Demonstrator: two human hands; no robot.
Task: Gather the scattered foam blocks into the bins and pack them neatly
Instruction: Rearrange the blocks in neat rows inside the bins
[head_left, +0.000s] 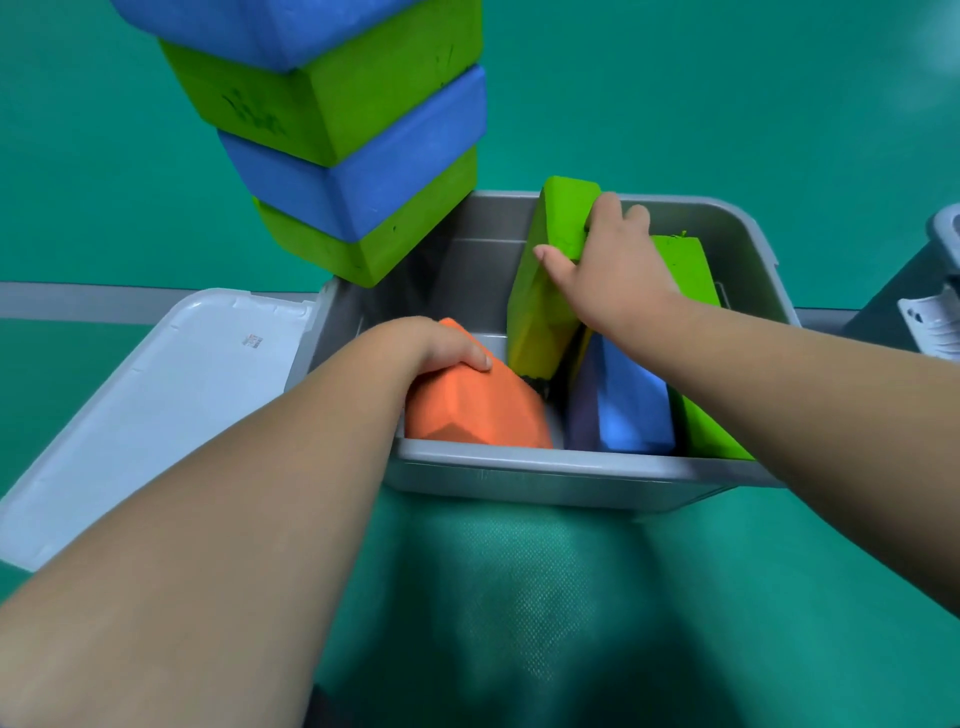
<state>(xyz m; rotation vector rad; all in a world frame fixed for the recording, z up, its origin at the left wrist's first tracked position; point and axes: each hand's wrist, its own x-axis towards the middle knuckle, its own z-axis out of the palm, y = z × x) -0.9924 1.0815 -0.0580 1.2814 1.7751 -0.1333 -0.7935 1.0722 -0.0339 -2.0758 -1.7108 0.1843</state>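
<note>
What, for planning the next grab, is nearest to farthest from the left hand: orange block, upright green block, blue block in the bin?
1. orange block, held by the left hand
2. upright green block, centre
3. blue block, to its right

Your left hand (441, 345) grips the orange block (475, 410) at the near left of the grey bin (545, 470). Your right hand (618, 270) holds a tall green block (548, 280) standing tilted in the middle. A blue block (631, 402) and another green block (691, 280) lie beside it on the right. A stack of blue and green blocks (353, 156) rises at the bin's far left corner; a white lid (156, 395) lies left.
</note>
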